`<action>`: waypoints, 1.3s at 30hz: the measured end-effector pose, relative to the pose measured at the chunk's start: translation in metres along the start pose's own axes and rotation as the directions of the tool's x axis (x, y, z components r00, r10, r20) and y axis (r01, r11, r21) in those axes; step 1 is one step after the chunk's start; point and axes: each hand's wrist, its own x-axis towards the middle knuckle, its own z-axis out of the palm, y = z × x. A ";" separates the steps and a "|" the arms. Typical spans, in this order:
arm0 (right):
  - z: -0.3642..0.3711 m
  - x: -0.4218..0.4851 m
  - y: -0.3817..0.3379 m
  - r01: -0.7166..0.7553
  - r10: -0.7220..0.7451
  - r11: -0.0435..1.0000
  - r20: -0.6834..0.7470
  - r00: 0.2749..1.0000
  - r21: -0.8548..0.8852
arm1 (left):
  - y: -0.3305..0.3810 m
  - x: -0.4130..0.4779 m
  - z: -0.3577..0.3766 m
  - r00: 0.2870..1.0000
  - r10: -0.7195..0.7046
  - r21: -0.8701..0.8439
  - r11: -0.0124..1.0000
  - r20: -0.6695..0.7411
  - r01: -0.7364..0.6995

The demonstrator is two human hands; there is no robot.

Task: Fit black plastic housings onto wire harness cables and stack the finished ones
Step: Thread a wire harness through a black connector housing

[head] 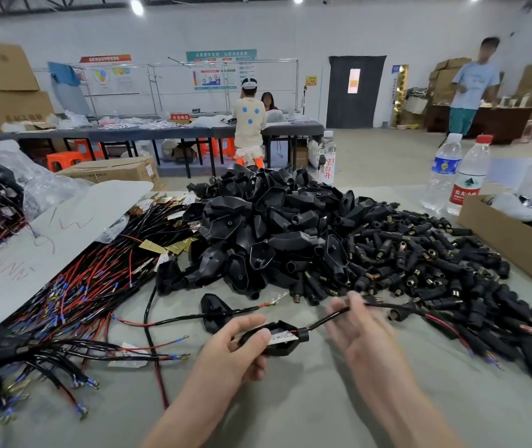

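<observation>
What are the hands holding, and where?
The left hand grips a black housing by its left end; the right hand pinches the cable coming out of it.

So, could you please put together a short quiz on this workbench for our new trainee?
1. True or false: the left hand grips a black housing that has a cable running out of it.
2. What lies on the table directly to the right of the housing pile? A) small black connectors B) loose red and black wires C) orange stools
3. Fill in: the bottle nearest the cardboard box has a ____ cap.
Key: 1 true; 2 A; 3 red.
</observation>
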 end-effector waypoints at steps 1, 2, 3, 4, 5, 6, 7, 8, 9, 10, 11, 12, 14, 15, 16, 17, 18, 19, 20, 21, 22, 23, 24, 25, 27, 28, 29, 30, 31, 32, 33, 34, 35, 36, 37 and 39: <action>0.003 -0.002 0.007 -0.036 0.039 0.997 0.037 0.999 -0.073 | 0.000 -0.001 0.001 1.000 0.011 -0.007 1.000 -0.007 -0.011; 0.005 -0.004 0.013 -0.062 0.072 0.989 0.072 0.995 -0.131 | 0.001 -0.001 0.001 1.000 0.025 -0.012 1.000 -0.014 -0.026; 0.007 -0.005 0.018 -0.074 0.093 0.982 0.099 0.991 -0.174 | 0.001 -0.001 0.002 0.999 0.039 -0.010 0.999 -0.023 -0.039; 0.008 -0.006 0.022 -0.073 0.098 0.975 0.110 0.989 -0.209 | 0.001 -0.002 0.002 0.998 0.048 -0.002 0.999 -0.030 -0.049; 0.009 -0.006 0.023 -0.065 0.092 0.970 0.107 0.990 -0.235 | 0.001 -0.002 0.003 0.998 0.054 0.009 0.999 -0.033 -0.054; 0.009 -0.007 0.024 -0.052 0.078 0.967 0.097 0.992 -0.248 | 0.001 -0.002 0.003 0.998 0.057 0.019 0.998 -0.031 -0.056; 0.010 -0.006 0.024 -0.040 0.062 0.968 0.082 0.995 -0.247 | 0.001 -0.003 0.004 0.998 0.057 0.030 0.998 -0.022 -0.057; 0.009 -0.006 0.025 -0.029 0.047 0.971 0.069 0.997 -0.238 | 0.001 -0.004 0.004 0.998 0.058 0.041 0.998 -0.010 -0.057; 0.009 -0.006 0.025 -0.023 0.038 0.973 0.062 0.997 -0.229 | 0.001 -0.004 0.005 0.998 0.058 0.055 0.997 0.004 -0.058; 0.009 -0.007 0.025 -0.018 0.034 0.974 0.065 0.997 -0.225 | 0.002 -0.005 0.004 0.998 0.059 0.073 0.996 0.020 -0.060; 0.009 -0.007 0.025 -0.012 0.029 0.973 0.071 0.997 -0.228 | 0.001 -0.005 0.004 0.997 0.063 0.095 0.993 0.036 -0.066; 0.009 -0.008 0.024 -0.002 0.021 0.971 0.075 0.997 -0.239 | 0.001 -0.005 0.003 0.996 0.069 0.122 0.990 0.050 -0.075; 0.008 -0.009 0.022 0.017 0.002 0.966 0.076 0.997 -0.256 | 0.001 -0.007 0.000 0.994 0.092 0.202 0.974 0.068 -0.104; 0.008 -0.009 0.021 0.025 -0.004 0.965 0.079 0.997 -0.260 | 0.001 -0.007 -0.001 0.991 0.110 0.264 0.956 0.070 -0.125; 0.008 -0.009 0.020 0.030 -0.009 0.964 0.080 0.997 -0.265 | 0.000 -0.007 -0.002 0.989 0.128 0.332 0.932 0.068 -0.144; 0.008 -0.009 0.019 0.034 -0.013 0.961 0.079 0.997 -0.273 | -0.001 -0.007 -0.002 0.988 0.145 0.385 0.909 0.060 -0.157; 0.008 -0.009 0.019 0.040 -0.019 0.958 0.078 0.997 -0.283 | -0.002 -0.008 -0.002 0.986 0.160 0.419 0.893 0.048 -0.165; 0.009 -0.009 0.019 0.047 -0.026 0.956 0.076 0.997 -0.289 | -0.003 -0.008 -0.001 0.984 0.176 0.439 0.882 0.034 -0.173; 0.009 -0.009 0.019 0.053 -0.033 0.956 0.074 0.997 -0.290 | -0.003 -0.009 -0.001 0.982 0.189 0.456 0.872 0.025 -0.179; 0.009 -0.009 0.019 0.058 -0.038 0.956 0.075 0.996 -0.289 | -0.003 -0.010 0.000 0.979 0.203 0.473 0.860 0.021 -0.189; 0.009 -0.009 0.019 0.064 -0.043 0.955 0.079 0.996 -0.289 | -0.003 -0.011 -0.001 0.975 0.220 0.495 0.844 0.027 -0.204; 0.010 -0.009 0.018 0.072 -0.049 0.953 0.085 0.995 -0.294 | -0.003 -0.011 -0.001 0.969 0.243 0.532 0.816 0.040 -0.226; 0.010 -0.009 0.018 0.084 -0.058 0.948 0.093 0.994 -0.308 | -0.002 -0.012 -0.002 0.959 0.279 0.592 0.764 0.054 -0.256; 0.010 -0.009 0.018 0.097 -0.067 0.940 0.101 0.993 -0.327 | -0.001 -0.012 -0.003 0.941 0.333 0.663 0.690 0.066 -0.290; 0.010 -0.009 0.018 0.116 -0.078 0.925 0.119 0.990 -0.361 | 0.000 -0.013 -0.005 0.888 0.452 0.763 0.544 0.083 -0.348; 0.009 -0.009 0.019 0.120 -0.078 0.920 0.125 0.989 -0.373 | 0.001 -0.013 -0.005 0.866 0.492 0.784 0.500 0.094 -0.369; 0.009 -0.009 0.020 0.120 -0.077 0.916 0.127 0.989 -0.383 | 0.002 -0.014 -0.005 0.850 0.516 0.799 0.463 0.108 -0.383; 0.009 -0.008 0.021 0.120 -0.076 0.911 0.125 0.989 -0.394 | 0.002 -0.014 -0.005 0.838 0.532 0.811 0.436 0.118 -0.391; 0.008 -0.008 0.022 0.119 -0.076 0.907 0.121 0.990 -0.405 | 0.001 -0.013 -0.005 0.832 0.541 0.814 0.428 0.118 -0.394; 0.008 -0.007 0.023 0.120 -0.078 0.903 0.117 0.990 -0.413 | 0.001 -0.012 -0.005 0.837 0.538 0.802 0.454 0.101 -0.389; 0.007 -0.006 0.023 0.120 -0.079 0.901 0.114 0.990 -0.417 | 0.001 -0.012 -0.005 0.852 0.519 0.761 0.524 0.072 -0.383; 0.006 -0.005 0.023 0.119 -0.077 0.901 0.115 0.990 -0.418 | 0.001 -0.011 -0.005 0.874 0.483 0.701 0.609 0.044 -0.372; 0.005 -0.005 0.023 0.112 -0.069 0.903 0.116 0.991 -0.416 | 0.000 -0.010 -0.005 0.897 0.440 0.628 0.691 0.026 -0.358; 0.004 -0.004 0.023 0.101 -0.057 0.906 0.118 0.991 -0.412 | 0.000 -0.010 -0.004 0.921 0.389 0.562 0.757 0.020 -0.332; 0.003 -0.004 0.023 0.092 -0.047 0.909 0.119 0.992 -0.407 | 0.000 -0.009 -0.004 0.939 0.342 0.508 0.805 0.021 -0.305; 0.002 -0.003 0.023 0.074 -0.028 0.914 0.119 0.992 -0.399 | -0.001 -0.009 -0.004 0.957 0.291 0.465 0.844 0.017 -0.265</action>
